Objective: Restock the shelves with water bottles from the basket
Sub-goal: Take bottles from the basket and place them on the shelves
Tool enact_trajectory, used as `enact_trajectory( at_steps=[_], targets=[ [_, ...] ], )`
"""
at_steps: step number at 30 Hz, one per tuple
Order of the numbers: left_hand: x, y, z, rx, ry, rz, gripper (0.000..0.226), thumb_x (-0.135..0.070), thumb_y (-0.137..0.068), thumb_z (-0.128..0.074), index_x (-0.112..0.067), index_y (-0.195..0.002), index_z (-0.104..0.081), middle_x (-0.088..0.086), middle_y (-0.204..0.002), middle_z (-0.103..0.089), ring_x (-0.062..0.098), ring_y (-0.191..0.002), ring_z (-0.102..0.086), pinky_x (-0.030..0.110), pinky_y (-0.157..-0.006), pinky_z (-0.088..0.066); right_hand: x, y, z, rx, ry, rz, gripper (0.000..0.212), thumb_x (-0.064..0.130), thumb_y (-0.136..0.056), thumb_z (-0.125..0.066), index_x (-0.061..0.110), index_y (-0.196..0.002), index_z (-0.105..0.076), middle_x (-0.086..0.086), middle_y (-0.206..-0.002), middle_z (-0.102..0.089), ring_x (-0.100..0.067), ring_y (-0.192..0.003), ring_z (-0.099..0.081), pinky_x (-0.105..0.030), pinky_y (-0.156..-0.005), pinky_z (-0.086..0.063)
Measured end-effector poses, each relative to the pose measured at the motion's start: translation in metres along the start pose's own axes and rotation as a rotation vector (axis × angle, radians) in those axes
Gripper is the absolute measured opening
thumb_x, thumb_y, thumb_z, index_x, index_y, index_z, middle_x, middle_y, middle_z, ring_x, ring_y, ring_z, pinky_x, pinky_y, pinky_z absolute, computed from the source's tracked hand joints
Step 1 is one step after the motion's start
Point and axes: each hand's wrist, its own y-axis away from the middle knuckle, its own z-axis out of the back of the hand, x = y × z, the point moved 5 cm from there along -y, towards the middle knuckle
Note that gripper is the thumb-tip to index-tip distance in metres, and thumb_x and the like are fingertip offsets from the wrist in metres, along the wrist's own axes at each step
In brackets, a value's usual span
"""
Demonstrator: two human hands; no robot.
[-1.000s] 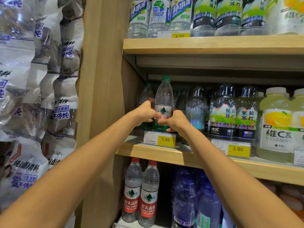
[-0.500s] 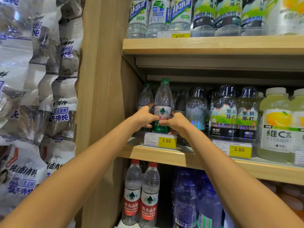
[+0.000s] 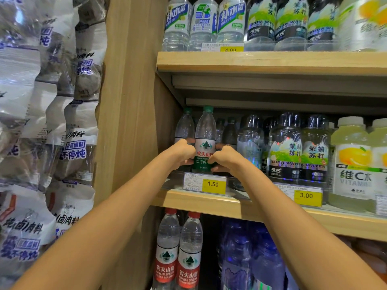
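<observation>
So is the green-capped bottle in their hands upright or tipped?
Upright: the green-capped bottle stands straight, cap on top, left hand and right hand gripping its sides.

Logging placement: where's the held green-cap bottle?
Head view: bottle at middle shelf's left end, gripped by left hand and right hand, above the 1.50 tag.

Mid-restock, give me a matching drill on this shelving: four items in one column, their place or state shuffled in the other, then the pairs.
Items
1. green-capped clear plastic water bottle
2. red-capped clear plastic water bottles
3. yellow 4.00 price tag
4. pale yellow vitamin drink bottle with a white cap

Place or state
A. right part of the middle wooden shelf
B. front of the top wooden shelf
C. one level down, below the yellow 1.50 price tag
D. gripped between the left hand and the right hand

Pairs: 1-D, 2-C, 3-B, 4-A.
</observation>
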Motion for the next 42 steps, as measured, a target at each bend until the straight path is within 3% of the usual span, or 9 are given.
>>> enact_trajectory(
  at_steps=[3,9,24,28,31,33,34,38,42],
  targets=[
    [0.004,-0.01,-0.002,0.016,-0.032,0.029,0.052,0.013,-0.092,-0.036,-0.004,-0.141,-0.036,0.018,-0.138,-0.044,0.029,-0.122,-0.048,0.033,-0.092,-0.049,-0.001,-0.011,-0.003,0.049,0.032,-0.027,0.04,-0.005,-0.089,-0.053,-0.001,-0.128,-0.048,-0.017,-0.13,-0.053,-0.03,-0.117,-0.054,-0.036,-0.091,-0.052],
    [0.013,-0.025,0.0,-0.022,-0.153,0.084,0.041,0.013,-0.091,-0.038,0.002,-0.129,-0.047,0.019,-0.13,-0.051,0.029,-0.116,-0.052,0.036,-0.095,-0.049,-0.004,-0.023,-0.007,0.089,0.09,-0.061,0.039,-0.005,-0.09,-0.05,-0.002,-0.129,-0.046,-0.019,-0.131,-0.051,-0.03,-0.119,-0.053,-0.036,-0.096,-0.05],
    [0.018,-0.025,0.0,-0.034,-0.067,0.102,0.037,0.011,-0.091,-0.037,0.001,-0.124,-0.052,0.016,-0.127,-0.057,0.025,-0.111,-0.058,0.038,-0.095,-0.05,-0.007,-0.02,-0.006,0.076,0.139,-0.073,0.04,-0.001,-0.091,-0.051,-0.001,-0.131,-0.046,-0.019,-0.128,-0.052,-0.03,-0.116,-0.054,-0.036,-0.093,-0.051],
    [0.01,-0.02,0.003,-0.071,-0.087,0.015,0.035,-0.001,-0.096,-0.042,-0.001,-0.13,-0.049,0.015,-0.126,-0.058,0.025,-0.111,-0.058,0.037,-0.093,-0.048,-0.002,-0.017,0.0,-0.044,0.016,-0.016,0.03,0.004,-0.094,-0.048,-0.002,-0.124,-0.049,-0.017,-0.118,-0.056,-0.029,-0.112,-0.056,-0.035,-0.088,-0.051],
    [0.002,-0.014,0.008,-0.184,-0.276,-0.12,0.03,-0.012,-0.093,-0.053,-0.003,-0.122,-0.056,0.014,-0.118,-0.062,0.027,-0.105,-0.059,0.039,-0.092,-0.05,0.002,-0.013,0.008,-0.169,0.061,0.087,0.02,0.007,-0.092,-0.047,-0.001,-0.108,-0.057,-0.015,-0.107,-0.062,-0.029,-0.103,-0.061,-0.039,-0.086,-0.054],
    [-0.004,-0.003,0.011,-0.24,-0.513,-0.205,0.029,-0.018,-0.092,-0.053,-0.008,-0.119,-0.056,0.008,-0.114,-0.062,0.027,-0.101,-0.058,0.036,-0.085,-0.05,0.007,-0.005,0.012,-0.229,0.213,0.207,0.014,0.009,-0.088,-0.048,0.002,-0.087,-0.06,-0.013,-0.088,-0.064,-0.03,-0.087,-0.062,-0.033,-0.068,-0.054],
    [-0.007,0.004,0.012,-0.268,-0.646,-0.251,0.029,-0.021,-0.093,-0.051,-0.011,-0.12,-0.055,0.006,-0.113,-0.061,0.027,-0.102,-0.058,0.033,-0.081,-0.048,0.011,0.002,0.012,-0.251,0.325,0.264,0.015,0.011,-0.088,-0.048,0.004,-0.081,-0.06,-0.01,-0.081,-0.062,-0.028,-0.08,-0.059,-0.028,-0.059,-0.047],
    [-0.022,0.036,0.011,-0.399,-1.107,-0.444,0.033,-0.028,-0.096,-0.045,-0.017,-0.126,-0.052,0.006,-0.122,-0.059,0.027,-0.108,-0.058,0.036,-0.08,-0.044,0.024,0.033,0.01,-0.308,0.802,0.4,0.026,0.025,-0.091,-0.047,0.012,-0.105,-0.063,-0.007,-0.097,-0.064,-0.025,-0.085,-0.057,-0.029,-0.064,-0.04],
    [-0.028,0.064,0.013,-0.45,-1.342,-0.486,0.031,-0.029,-0.096,-0.045,-0.012,-0.121,-0.051,0.009,-0.12,-0.056,0.029,-0.108,-0.055,0.036,-0.079,-0.044,0.031,0.064,0.009,-0.362,1.054,0.496,0.024,0.028,-0.093,-0.043,0.012,-0.101,-0.058,-0.009,-0.099,-0.065,-0.028,-0.087,-0.059,-0.03,-0.065,-0.037]
  ],
)
